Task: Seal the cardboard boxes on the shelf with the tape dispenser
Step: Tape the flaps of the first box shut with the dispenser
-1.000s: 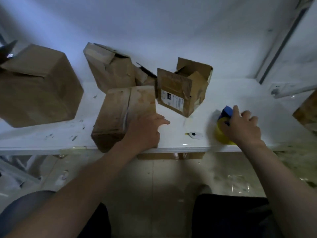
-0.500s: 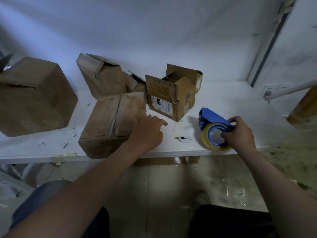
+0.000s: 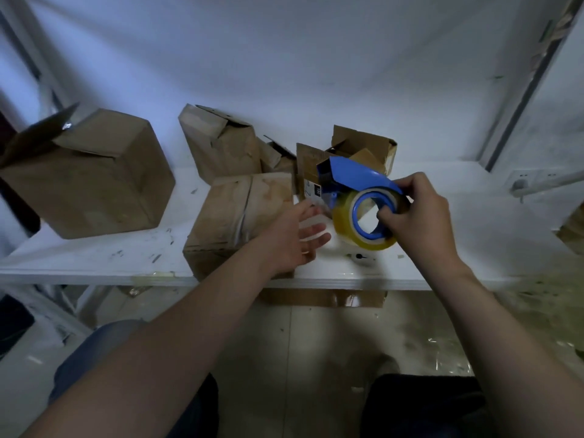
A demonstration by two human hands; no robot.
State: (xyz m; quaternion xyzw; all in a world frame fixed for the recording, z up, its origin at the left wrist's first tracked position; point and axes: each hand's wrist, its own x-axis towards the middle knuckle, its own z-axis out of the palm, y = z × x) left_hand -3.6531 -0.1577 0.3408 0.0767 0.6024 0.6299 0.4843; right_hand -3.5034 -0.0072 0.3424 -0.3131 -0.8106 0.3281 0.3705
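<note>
My right hand (image 3: 417,221) grips the blue tape dispenser (image 3: 357,181) with its yellowish tape roll (image 3: 343,218), lifted above the white shelf (image 3: 104,256). A finger hooks through the roll's blue core. My left hand (image 3: 292,238) is open, fingers spread toward the roll, hovering just right of a closed flat cardboard box (image 3: 234,216) at the shelf's front edge. Behind the dispenser stands a small cardboard box (image 3: 363,150) with open flaps and a white label.
A large box (image 3: 91,172) sits at the left, a crumpled box (image 3: 221,143) at the back against the wall. A small white object (image 3: 360,257) lies on the shelf under the roll. A wall socket (image 3: 531,178) is at right. My knees are below.
My right hand has lifted the dispenser off the shelf and carried it left and up. My left hand has left the flat box's corner and opened toward the roll.
</note>
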